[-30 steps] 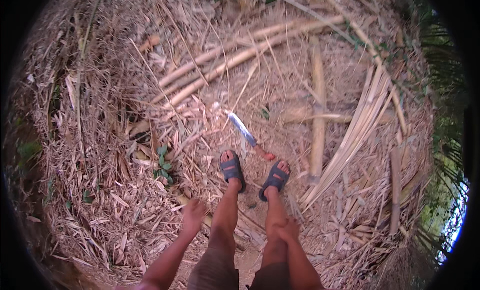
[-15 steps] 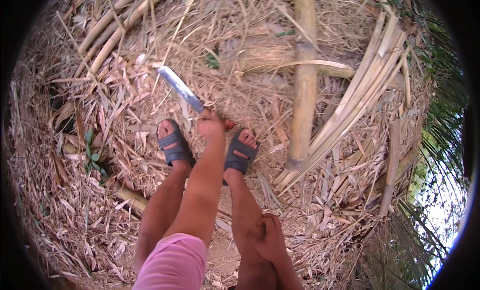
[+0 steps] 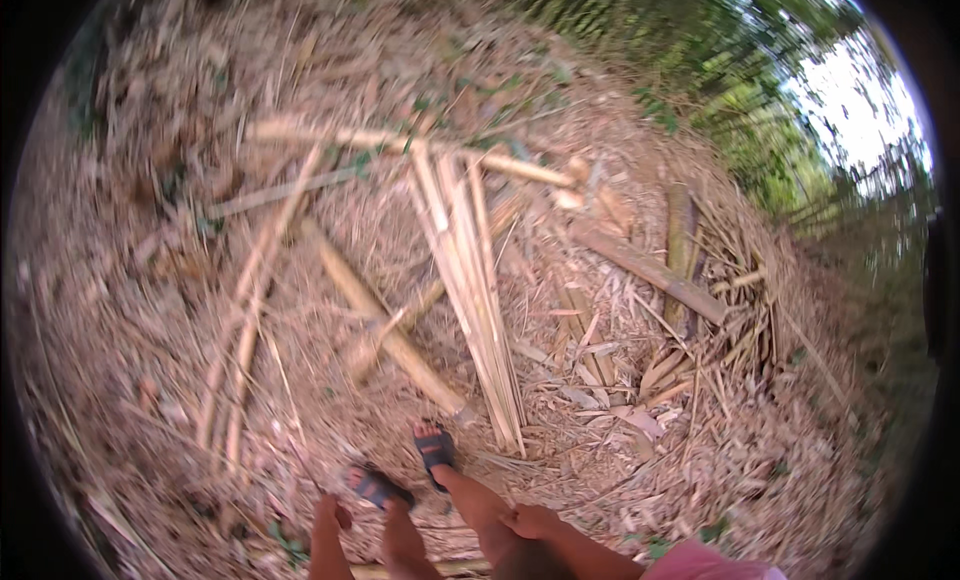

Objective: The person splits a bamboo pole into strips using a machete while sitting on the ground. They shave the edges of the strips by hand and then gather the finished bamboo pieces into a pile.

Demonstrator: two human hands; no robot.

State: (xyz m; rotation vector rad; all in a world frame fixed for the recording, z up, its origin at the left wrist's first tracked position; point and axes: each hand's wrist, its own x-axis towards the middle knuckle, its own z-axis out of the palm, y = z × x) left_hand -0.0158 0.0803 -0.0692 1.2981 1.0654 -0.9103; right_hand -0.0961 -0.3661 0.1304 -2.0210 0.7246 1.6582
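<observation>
Down at the lower left, my left hand (image 3: 329, 514) is closed in a fist round a machete (image 3: 309, 472), whose blade shows edge-on as a thin, blurred dark line. My right hand (image 3: 532, 522) holds nothing and rests with its fingers laid over my right leg just below the knee. Both my feet, in dark strapped sandals (image 3: 434, 447), stand on the littered ground. Ahead of the right foot lies a fanned bundle of split bamboo strips (image 3: 462, 270). Left of it, a thick bamboo pole (image 3: 385, 330) crosses a short log (image 3: 425, 302).
Another pale pole (image 3: 520, 168) lies across the far end of the strips. Two slender poles (image 3: 250, 330) stretch out on the left. A brown plank (image 3: 650, 270) and a brush pile (image 3: 735, 280) sit to the right. Green bamboo growth (image 3: 720, 90) rises beyond.
My view has swung up and to the right, so feet and hands now sit lower. My left hand has drawn back beside my left leg with the machete. My right hand stays on my leg.
</observation>
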